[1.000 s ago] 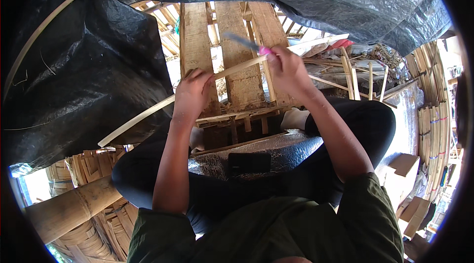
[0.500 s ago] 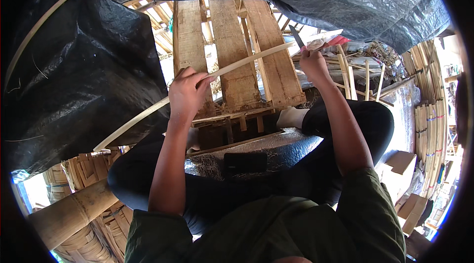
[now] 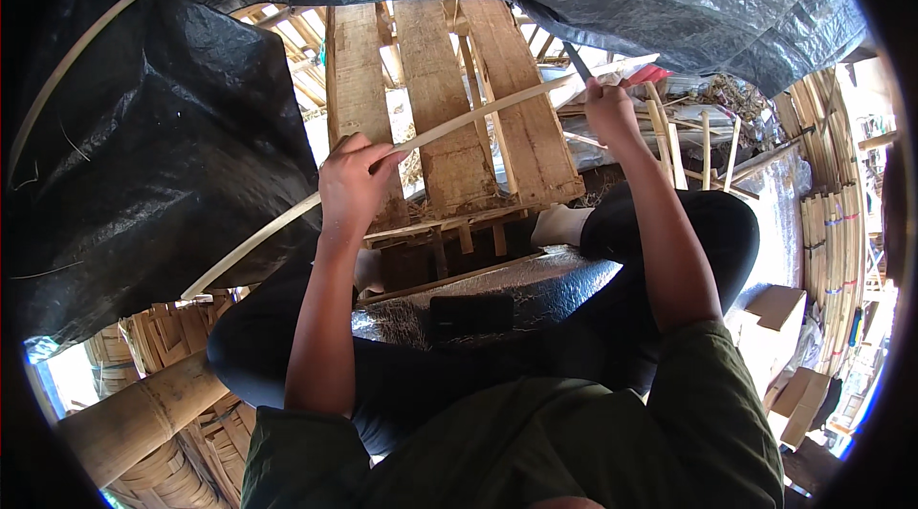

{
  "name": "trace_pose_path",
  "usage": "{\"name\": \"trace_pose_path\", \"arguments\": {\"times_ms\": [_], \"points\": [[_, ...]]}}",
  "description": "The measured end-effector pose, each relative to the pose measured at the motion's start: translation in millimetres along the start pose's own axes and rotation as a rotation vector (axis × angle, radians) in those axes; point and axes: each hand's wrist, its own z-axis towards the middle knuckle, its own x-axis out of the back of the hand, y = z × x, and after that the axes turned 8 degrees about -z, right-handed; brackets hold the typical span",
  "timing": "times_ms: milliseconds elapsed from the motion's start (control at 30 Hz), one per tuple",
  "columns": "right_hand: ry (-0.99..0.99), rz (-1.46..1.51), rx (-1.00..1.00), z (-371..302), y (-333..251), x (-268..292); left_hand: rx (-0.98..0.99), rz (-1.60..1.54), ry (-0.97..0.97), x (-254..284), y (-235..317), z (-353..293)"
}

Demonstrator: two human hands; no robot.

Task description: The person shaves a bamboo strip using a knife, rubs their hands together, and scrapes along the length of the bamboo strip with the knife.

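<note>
A long pale bamboo strip (image 3: 478,114) slants across in front of me, from the lower left up to the far right. My left hand (image 3: 354,179) is closed around it near its middle, thumb pressed along the strip. In my right hand (image 3: 609,112) I grip a knife (image 3: 577,62), its dark blade pointing up and to the left across the strip's far end. The handle is hidden in my fist. Whether the edge bites into the bamboo is too small to tell.
Beneath the strip is a slatted wooden plank bench (image 3: 445,117). Black plastic sheeting (image 3: 163,155) hangs on the left and across the far side. Cut bamboo sticks (image 3: 706,151) stand at the right, near bundled strips (image 3: 830,232). A dark flat rectangular object (image 3: 471,314) lies between my legs.
The whole view has shifted slightly to the left. Both hands keep their grips; the knife and the strip hold nearly the same places against each other.
</note>
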Motion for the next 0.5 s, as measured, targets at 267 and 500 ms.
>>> {"name": "trace_pose_path", "arguments": {"times_ms": [267,500], "points": [[0.028,-0.069,0.272,-15,0,-44,0.029,0.008,-0.011,0,-1,0],[-0.130,-0.183,-0.010,29,17,-6,0.036,-0.001,-0.006,0,-2,0]]}}
